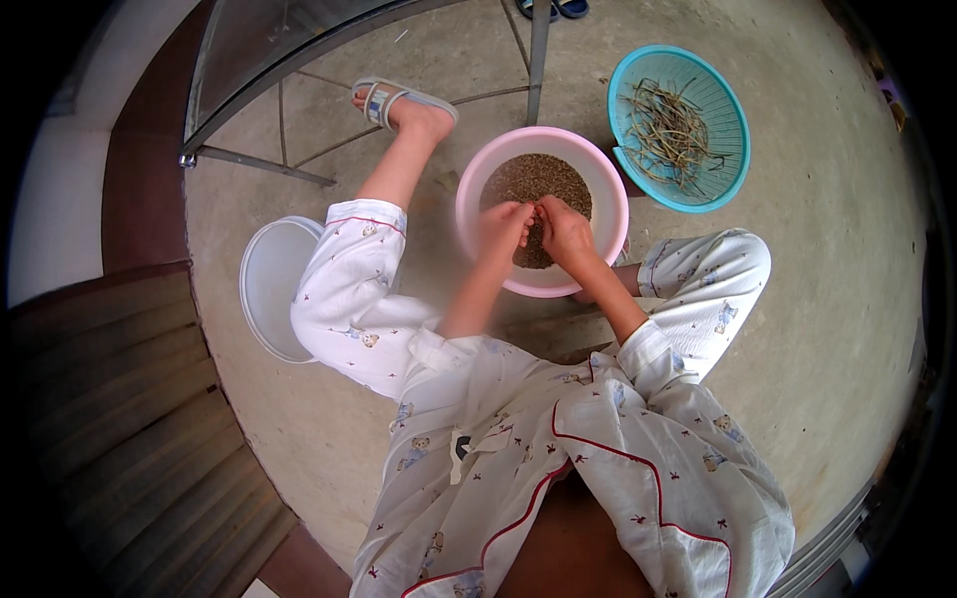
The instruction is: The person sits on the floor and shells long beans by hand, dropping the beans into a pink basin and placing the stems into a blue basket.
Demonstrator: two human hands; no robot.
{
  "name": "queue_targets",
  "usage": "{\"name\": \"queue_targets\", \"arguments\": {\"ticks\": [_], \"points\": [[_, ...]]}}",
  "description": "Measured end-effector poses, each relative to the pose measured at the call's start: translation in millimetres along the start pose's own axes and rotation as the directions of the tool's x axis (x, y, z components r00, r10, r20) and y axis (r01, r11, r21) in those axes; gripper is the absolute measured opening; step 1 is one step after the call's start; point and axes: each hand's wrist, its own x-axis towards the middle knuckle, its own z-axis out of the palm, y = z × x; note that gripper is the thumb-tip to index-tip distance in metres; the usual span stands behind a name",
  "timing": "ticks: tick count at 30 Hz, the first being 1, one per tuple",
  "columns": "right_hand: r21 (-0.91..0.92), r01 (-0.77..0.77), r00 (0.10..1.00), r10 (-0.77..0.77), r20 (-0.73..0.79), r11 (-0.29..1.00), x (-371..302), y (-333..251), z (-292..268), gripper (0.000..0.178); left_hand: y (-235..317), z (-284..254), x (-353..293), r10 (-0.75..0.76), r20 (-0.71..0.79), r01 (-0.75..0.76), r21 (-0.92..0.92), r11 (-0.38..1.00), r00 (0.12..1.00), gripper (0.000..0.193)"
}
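Both of my hands meet over a pink-rimmed basin (470, 189) that holds a layer of small brown grains or seeds (538, 179). My left hand (506, 227) is closed, its fingers curled and slightly blurred by motion. Beside it my right hand (564, 231) is closed too, thumb and fingers pinched toward the left fingertips. Whatever lies between the fingers is too small to make out. A turquoise plastic basket (733, 149) stands to the right of the basin, with a tangle of thin dry brown-green stalks or pods (670, 132) in it.
A white bucket (261, 289) stands left of my left leg. Metal table legs (538, 60) and a frame rise at the far side. My sandalled foot (404, 105) rests beyond the basin's left. A slatted brown shutter (120, 419) borders the concrete floor (837, 299) on the left.
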Motion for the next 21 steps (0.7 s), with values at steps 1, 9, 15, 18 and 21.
{"name": "queue_targets", "arguments": {"ticks": [1,9,15,18,21], "points": [[0.004,0.001,1.0,-0.001,0.004,1.0,0.2,-0.2,0.2,0.005,-1.0,-0.5,0.9,0.01,0.01,-0.011,0.028,1.0,1.0,0.01],[0.111,0.054,0.998,-0.052,-0.024,0.992,0.6,0.6,-1.6,0.006,-7.9,-1.3,4.8,0.11,-0.015,-0.108,0.098,0.989,0.994,0.01],[0.127,-0.049,0.998,0.043,0.047,0.991,-1.2,12.1,0.7,0.009,-4.6,-4.3,7.0,0.093,0.044,-0.093,0.011,0.996,0.995,0.005],[0.168,-0.079,0.996,0.071,0.053,0.983,-1.2,9.7,-1.6,0.01,-5.1,-3.3,6.2,0.111,0.06,-0.114,0.057,0.992,0.992,0.007],[0.173,-0.068,0.997,0.061,0.044,0.983,-0.4,6.6,-3.7,0.009,-8.9,-4.2,9.4,0.15,0.061,-0.153,0.058,0.986,0.987,0.009]]}}
